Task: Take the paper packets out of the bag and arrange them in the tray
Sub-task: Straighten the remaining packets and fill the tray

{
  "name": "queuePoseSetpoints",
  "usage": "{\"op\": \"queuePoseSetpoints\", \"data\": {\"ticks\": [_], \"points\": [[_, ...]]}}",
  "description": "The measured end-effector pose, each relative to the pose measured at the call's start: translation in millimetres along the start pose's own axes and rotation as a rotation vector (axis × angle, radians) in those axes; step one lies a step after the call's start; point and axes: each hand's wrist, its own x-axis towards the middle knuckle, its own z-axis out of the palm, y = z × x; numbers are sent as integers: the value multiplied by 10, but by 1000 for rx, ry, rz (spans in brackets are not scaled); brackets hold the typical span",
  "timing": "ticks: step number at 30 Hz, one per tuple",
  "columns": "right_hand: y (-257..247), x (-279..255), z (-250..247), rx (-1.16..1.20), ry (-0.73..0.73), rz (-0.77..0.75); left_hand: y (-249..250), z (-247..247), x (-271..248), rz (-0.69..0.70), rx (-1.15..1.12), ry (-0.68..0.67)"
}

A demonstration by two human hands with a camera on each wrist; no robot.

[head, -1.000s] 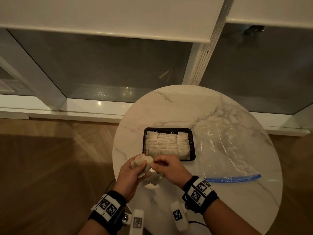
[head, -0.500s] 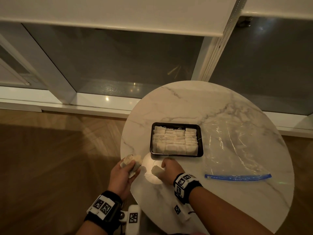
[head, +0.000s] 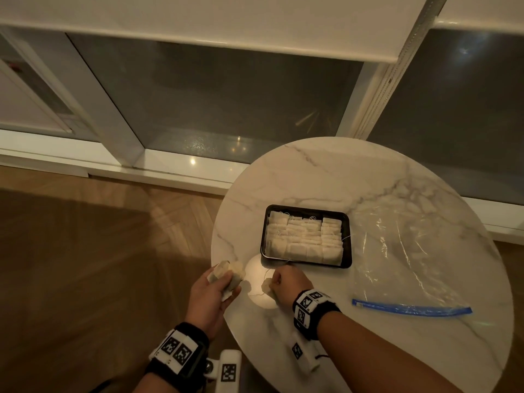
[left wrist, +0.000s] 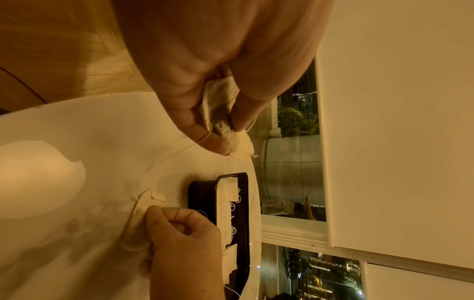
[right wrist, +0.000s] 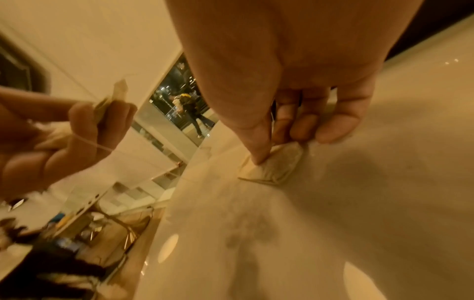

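Hands now apart: left hand (head: 211,290) grips bunch of crumpled pale paper packets (head: 226,275) off tabletop edge; right hand (head: 286,285) pins single packet (head: 266,287) on white marble tabletop (head: 312,180), just before nearly full black rectangular tray (head: 348,245). Clear zip bag (head: 411,251) lies emptied; last packets await placing.

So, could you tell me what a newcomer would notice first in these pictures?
Probably the black tray near the middle of the round marble table, packed with rows of pale paper packets. Just in front of it, the left hand holds a small bunch of packets while the right hand pinches one packet against the tabletop.
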Motion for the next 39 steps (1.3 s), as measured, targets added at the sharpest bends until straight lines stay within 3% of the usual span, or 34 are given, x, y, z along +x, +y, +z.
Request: {"op": "queuePoseSetpoints", "data": {"ticks": [11, 18, 25, 33, 39], "points": [[-17, 64, 77, -55, -13, -57, 0, 83, 33, -5, 63, -1], [48, 15, 34, 74, -32, -23, -13, 89, 71, -24, 73, 1], [160, -210, -279, 369, -85, -62, 32, 242, 112, -49, 91, -30], [280, -201, -889, 588, 87, -135, 41, 426, 141, -46, 142, -87], [340, 123, -1028, 514, 172, -113, 43, 450, 158, -44, 171, -103]]}}
